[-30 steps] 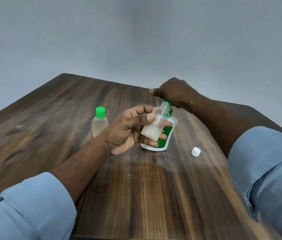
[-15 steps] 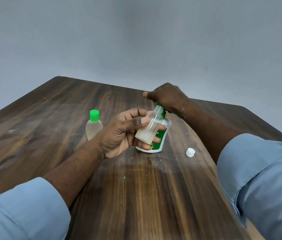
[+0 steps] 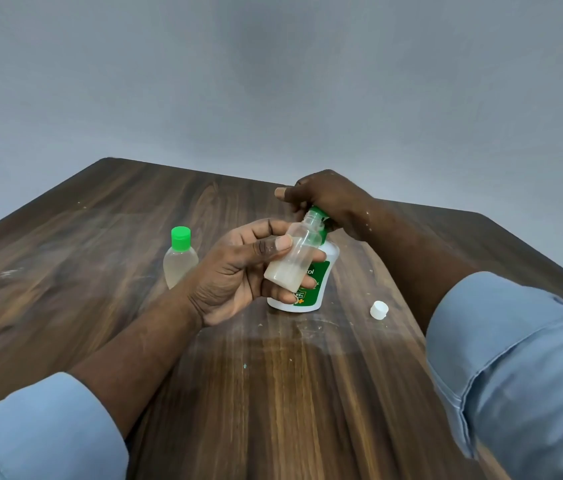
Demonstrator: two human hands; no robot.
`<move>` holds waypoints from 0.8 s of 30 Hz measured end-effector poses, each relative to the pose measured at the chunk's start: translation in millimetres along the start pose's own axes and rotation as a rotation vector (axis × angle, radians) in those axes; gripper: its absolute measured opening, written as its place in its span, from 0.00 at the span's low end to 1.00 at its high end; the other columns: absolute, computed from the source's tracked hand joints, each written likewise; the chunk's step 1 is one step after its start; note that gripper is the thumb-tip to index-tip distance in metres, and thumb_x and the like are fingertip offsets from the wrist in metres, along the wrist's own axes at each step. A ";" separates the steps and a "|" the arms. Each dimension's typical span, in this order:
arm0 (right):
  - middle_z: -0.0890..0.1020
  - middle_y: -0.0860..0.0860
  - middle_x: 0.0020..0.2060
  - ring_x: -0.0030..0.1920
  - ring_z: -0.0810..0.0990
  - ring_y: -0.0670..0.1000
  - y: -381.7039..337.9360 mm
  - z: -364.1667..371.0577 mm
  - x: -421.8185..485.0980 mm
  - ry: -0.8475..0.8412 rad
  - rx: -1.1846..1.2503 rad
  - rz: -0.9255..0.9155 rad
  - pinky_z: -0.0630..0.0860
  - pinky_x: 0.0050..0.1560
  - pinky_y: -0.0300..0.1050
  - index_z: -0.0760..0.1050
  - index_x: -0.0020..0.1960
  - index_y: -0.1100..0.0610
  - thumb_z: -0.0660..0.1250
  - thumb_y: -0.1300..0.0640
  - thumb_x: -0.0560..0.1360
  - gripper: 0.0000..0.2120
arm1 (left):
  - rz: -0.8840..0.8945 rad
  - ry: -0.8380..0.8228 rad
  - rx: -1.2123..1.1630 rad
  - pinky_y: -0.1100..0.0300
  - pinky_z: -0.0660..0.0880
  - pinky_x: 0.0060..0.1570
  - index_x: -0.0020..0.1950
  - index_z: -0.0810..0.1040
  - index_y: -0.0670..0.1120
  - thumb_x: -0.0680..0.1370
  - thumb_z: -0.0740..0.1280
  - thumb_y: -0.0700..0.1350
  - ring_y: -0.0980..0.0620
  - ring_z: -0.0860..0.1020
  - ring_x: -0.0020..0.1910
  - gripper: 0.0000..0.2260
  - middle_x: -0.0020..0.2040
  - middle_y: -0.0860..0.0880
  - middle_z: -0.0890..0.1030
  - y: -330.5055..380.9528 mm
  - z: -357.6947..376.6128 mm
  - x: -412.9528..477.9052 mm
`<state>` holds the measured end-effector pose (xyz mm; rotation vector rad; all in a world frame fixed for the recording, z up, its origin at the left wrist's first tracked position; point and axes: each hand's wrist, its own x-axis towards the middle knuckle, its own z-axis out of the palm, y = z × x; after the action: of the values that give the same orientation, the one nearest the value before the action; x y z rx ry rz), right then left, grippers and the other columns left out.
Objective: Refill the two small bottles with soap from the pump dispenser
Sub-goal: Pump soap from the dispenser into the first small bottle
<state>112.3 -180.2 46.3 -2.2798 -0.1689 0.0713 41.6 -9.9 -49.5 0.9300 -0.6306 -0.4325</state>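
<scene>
1. Using the pump dispenser [image 3: 323, 271] as the landmark: white body, green label, standing upright on the wooden table [image 3: 100, 237].
2. The right hand [image 3: 328, 199] sits on top of the dispenser, fingers curled down over the green pump head and thumb poking out sideways. I can't see the nozzle tip, since the hand and the bottle neck hide it.
3. The left hand [image 3: 238, 275] grips the open small bottle [image 3: 294, 258] right in front of the dispenser. The thumb is on one side and the fingers are wrapped round the other, and the bottle is tilted so its mouth is up against the spout.
4. That bottle has milky soap in its lower part only — the upper part looks clear, so I'd say it's nowhere near full.
5. Its white cap [image 3: 379, 310] lies on the table to the right of the dispenser, near it but not touching.
6. The other small bottle [image 3: 180, 259] stands to the left of the dispenser, partly behind the left wrist. Its green lid is on and there's pale liquid up to about the shoulder. Looks finished to me, though I can't swear to it.
7. My read on progress: one bottle likely done, the second mid-fill. What's left is more pumps into the open one, then getting that white cap back on — and I'd watch for drips, with the mouth held at an angle like that.
</scene>
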 end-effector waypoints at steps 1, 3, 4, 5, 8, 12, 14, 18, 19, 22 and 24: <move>0.78 0.50 0.31 0.31 0.75 0.49 2.8 0.9 0.8 -0.014 0.078 0.024 0.74 0.38 0.45 0.77 0.38 0.56 0.74 0.46 0.75 0.15 | -0.001 0.001 -0.003 0.53 0.85 0.37 0.67 0.78 0.41 0.77 0.75 0.47 0.36 0.86 0.50 0.21 0.64 0.30 0.80 -0.1 0.0 0.0; 0.77 0.50 0.31 0.33 0.75 0.50 7.8 2.7 1.9 -0.028 0.155 0.051 0.75 0.41 0.48 0.78 0.37 0.56 0.75 0.47 0.74 0.14 | -0.003 0.007 0.000 0.52 0.85 0.37 0.66 0.79 0.42 0.75 0.77 0.48 0.36 0.86 0.50 0.22 0.63 0.30 0.80 -0.4 0.2 0.0; 0.77 0.50 0.31 0.34 0.75 0.51 9.8 3.5 2.1 -0.029 0.159 0.056 0.74 0.42 0.48 0.79 0.38 0.56 0.75 0.47 0.74 0.14 | -0.005 0.007 0.005 0.52 0.85 0.36 0.65 0.80 0.42 0.74 0.78 0.49 0.36 0.86 0.49 0.22 0.63 0.30 0.81 -0.5 0.8 0.0; 0.78 0.50 0.31 0.35 0.75 0.51 10.9 4.0 1.6 -0.027 0.158 0.059 0.74 0.42 0.49 0.81 0.38 0.56 0.74 0.48 0.74 0.13 | -0.008 0.006 0.010 0.52 0.85 0.36 0.64 0.81 0.43 0.74 0.78 0.49 0.36 0.86 0.49 0.21 0.63 0.30 0.81 -0.5 1.4 -0.2; 0.80 0.48 0.30 0.38 0.75 0.53 11.3 4.8 -0.2 -0.022 0.159 0.061 0.74 0.45 0.50 0.82 0.41 0.58 0.72 0.52 0.76 0.10 | -0.021 0.005 0.015 0.52 0.85 0.36 0.64 0.81 0.42 0.74 0.78 0.49 0.36 0.86 0.50 0.21 0.63 0.31 0.81 -0.7 1.8 -0.4; 0.80 0.49 0.32 0.33 0.76 0.49 9.4 5.1 -1.0 -0.034 0.120 0.054 0.75 0.38 0.44 0.80 0.39 0.57 0.71 0.51 0.77 0.12 | -0.023 0.022 0.021 0.52 0.85 0.36 0.64 0.81 0.42 0.73 0.79 0.49 0.35 0.86 0.51 0.22 0.64 0.30 0.80 0.0 1.7 -0.6; 0.80 0.50 0.34 0.32 0.77 0.48 6.6 2.0 -2.1 -0.047 0.094 0.046 0.75 0.36 0.43 0.80 0.40 0.56 0.71 0.51 0.78 0.12 | -0.023 0.030 0.021 0.52 0.85 0.36 0.64 0.80 0.42 0.73 0.80 0.49 0.35 0.86 0.51 0.24 0.64 0.30 0.81 0.3 2.1 -0.2; 0.82 0.57 0.39 0.36 0.78 0.52 -4.2 -5.6 -5.3 -0.015 -0.071 -0.058 0.77 0.39 0.47 0.82 0.47 0.65 0.71 0.47 0.78 0.19 | -0.016 0.056 0.030 0.52 0.85 0.37 0.64 0.82 0.43 0.70 0.82 0.51 0.37 0.86 0.51 0.26 0.64 0.32 0.81 1.2 3.5 0.5; 0.83 0.60 0.41 0.37 0.79 0.53 -5.8 -5.3 -5.8 0.002 -0.094 -0.079 0.77 0.41 0.48 0.82 0.48 0.66 0.71 0.47 0.78 0.20 | -0.014 0.066 0.029 0.52 0.85 0.37 0.64 0.82 0.43 0.69 0.82 0.51 0.37 0.86 0.51 0.27 0.64 0.32 0.81 1.4 3.8 0.5; 0.83 0.60 0.43 0.40 0.79 0.55 -4.8 -2.5 -6.8 0.019 -0.061 -0.079 0.76 0.42 0.49 0.81 0.46 0.65 0.69 0.54 0.78 0.13 | -0.007 0.086 0.030 0.52 0.85 0.37 0.63 0.83 0.44 0.68 0.83 0.51 0.37 0.86 0.51 0.26 0.63 0.33 0.82 1.5 4.3 0.3; 0.82 0.59 0.43 0.41 0.78 0.55 -2.9 -2.2 -6.6 0.018 -0.032 -0.067 0.76 0.42 0.50 0.80 0.45 0.63 0.69 0.56 0.77 0.10 | -0.002 0.087 0.037 0.52 0.85 0.37 0.63 0.83 0.45 0.68 0.83 0.52 0.37 0.86 0.51 0.26 0.63 0.33 0.82 1.4 4.7 0.5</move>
<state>105.7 -180.9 49.8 -2.3034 -0.2389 0.0131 38.9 -12.3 -46.1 0.9794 -0.5602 -0.3815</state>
